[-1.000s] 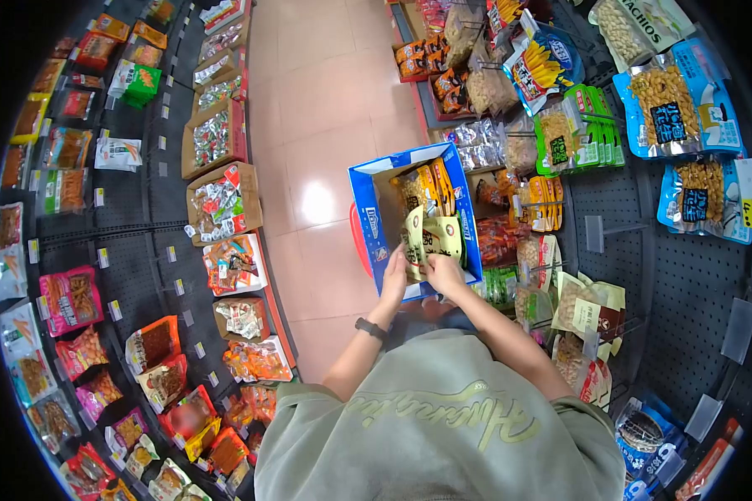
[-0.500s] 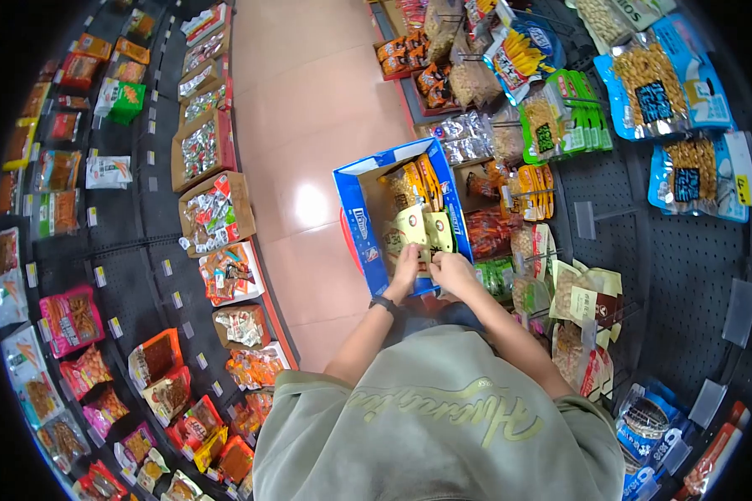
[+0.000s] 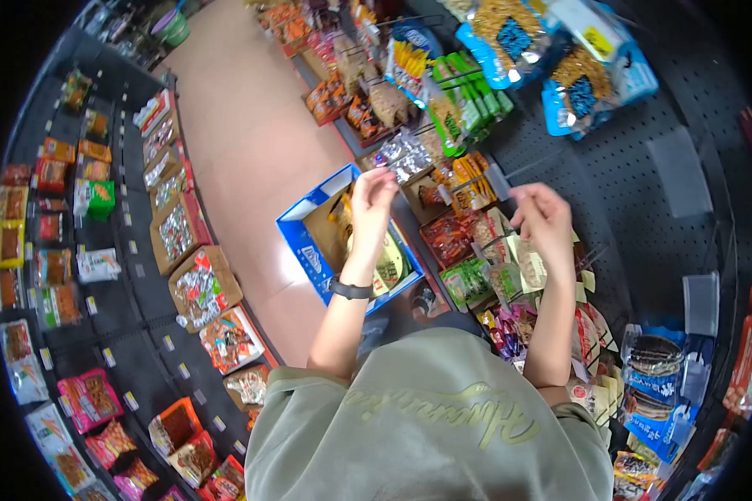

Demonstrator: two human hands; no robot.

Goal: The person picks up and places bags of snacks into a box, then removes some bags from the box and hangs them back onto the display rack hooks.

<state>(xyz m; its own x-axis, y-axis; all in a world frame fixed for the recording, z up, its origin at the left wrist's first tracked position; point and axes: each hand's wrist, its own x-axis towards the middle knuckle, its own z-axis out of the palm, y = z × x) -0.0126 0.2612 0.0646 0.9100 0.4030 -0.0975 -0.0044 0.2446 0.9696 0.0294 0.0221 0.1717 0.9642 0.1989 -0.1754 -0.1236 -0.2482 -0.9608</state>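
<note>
Your aisle is brightly lit, and the tiled floor (image 3: 234,125) throws back a washed-out white glare just beside the blue box (image 3: 312,260). The light source itself is out of view. Silver packets (image 3: 405,157) catch small, hard highlights, while the black pegboard (image 3: 635,209) on your right stays dim and dull. Your hands look smeared and soft at the fingers, and the blue nut pouches (image 3: 505,37) blur too, their print unreadable. The wide lens bows the shelf rows into curves, squeezes the packets near the rim, and drops to black at the corners.
</note>
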